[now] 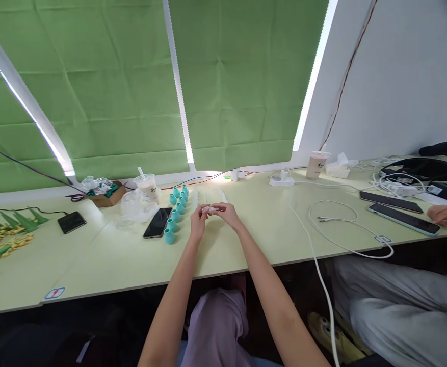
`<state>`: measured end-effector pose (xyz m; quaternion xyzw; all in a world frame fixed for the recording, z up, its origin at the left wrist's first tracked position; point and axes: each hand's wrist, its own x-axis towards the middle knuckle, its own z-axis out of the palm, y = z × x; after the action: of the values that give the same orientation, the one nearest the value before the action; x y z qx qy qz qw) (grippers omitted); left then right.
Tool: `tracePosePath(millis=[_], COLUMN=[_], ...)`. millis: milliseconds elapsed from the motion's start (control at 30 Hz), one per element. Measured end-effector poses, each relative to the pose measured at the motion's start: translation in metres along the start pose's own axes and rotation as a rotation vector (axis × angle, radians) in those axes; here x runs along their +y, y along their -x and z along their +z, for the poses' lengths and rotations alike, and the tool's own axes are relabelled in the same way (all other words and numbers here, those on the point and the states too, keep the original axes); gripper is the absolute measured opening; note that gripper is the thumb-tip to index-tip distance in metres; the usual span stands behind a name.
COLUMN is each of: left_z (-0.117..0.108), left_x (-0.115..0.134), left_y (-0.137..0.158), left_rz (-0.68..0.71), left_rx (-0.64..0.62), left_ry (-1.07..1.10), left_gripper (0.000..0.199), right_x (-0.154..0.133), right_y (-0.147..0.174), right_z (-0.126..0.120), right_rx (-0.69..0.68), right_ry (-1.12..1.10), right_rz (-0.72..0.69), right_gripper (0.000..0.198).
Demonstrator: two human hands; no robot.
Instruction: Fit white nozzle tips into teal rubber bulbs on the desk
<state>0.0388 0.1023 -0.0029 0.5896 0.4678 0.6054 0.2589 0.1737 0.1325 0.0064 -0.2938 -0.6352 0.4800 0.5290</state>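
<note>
Both my hands meet over the table, closed around a small whitish translucent piece (208, 209) whose kind I cannot make out. My left hand (199, 220) pinches it from the left, and my right hand (226, 213) grips it from the right. Just left of my hands, two rows of small teal vase-shaped pieces (169, 235) run away from me. Behind my fingers lie pale, translucent strips (195, 198), partly hidden by my hands.
Left of the teal pieces are a black phone (157, 223), a plastic bag (133, 206), a drink cup (149, 189) and a cardboard box (110, 195). To the right lie a white cable (351, 248), a power strip (281, 182) and phones (404, 219). Another person's legs (399, 300) are at right.
</note>
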Motion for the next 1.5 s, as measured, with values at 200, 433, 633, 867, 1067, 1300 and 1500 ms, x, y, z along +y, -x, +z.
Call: tracePosePath(millis=[200,433,633,867,1067,1300,1500], left_z=[-0.022,-0.108,-0.127,-0.114,-0.055,-0.007,-0.015], left_x=[0.030,0.048,0.018,0.024,0.032,0.016,-0.001], left_y=[0.016,0.074,0.081,0.059,0.013,-0.024,-0.020], left_rz=[0.095,0.039,-0.164,-0.027,0.319,0.521,0.488], left_rx=[-0.057,0.476,0.301,0.241,0.109,-0.128,-0.288], left_ry=[-0.324,-1.020,-1.098,-0.823,-0.712,-0.957,-1.012], left_gripper=[0.045,0.061,0.036,0.026,0.027,0.025,0.023], right_x=[-0.004,-0.015,-0.017,-0.009,-0.009,-0.003,0.005], right_y=[0.003,0.011,0.015,0.010,0.004,-0.006,-0.007], right_z=[0.000,-0.002,0.000,0.001,0.000,-0.009,-0.005], right_rx=[-0.050,-0.203,-0.260,-0.193,-0.023,0.181,0.163], right_ry=[-0.027,-0.257,-0.246,-0.304,-0.301,-0.245,0.075], right_rz=[0.096,0.245,0.239,0.214,0.141,0.033,-0.068], right_gripper=[0.033,0.034,0.038,0.035,0.035,0.033,0.027])
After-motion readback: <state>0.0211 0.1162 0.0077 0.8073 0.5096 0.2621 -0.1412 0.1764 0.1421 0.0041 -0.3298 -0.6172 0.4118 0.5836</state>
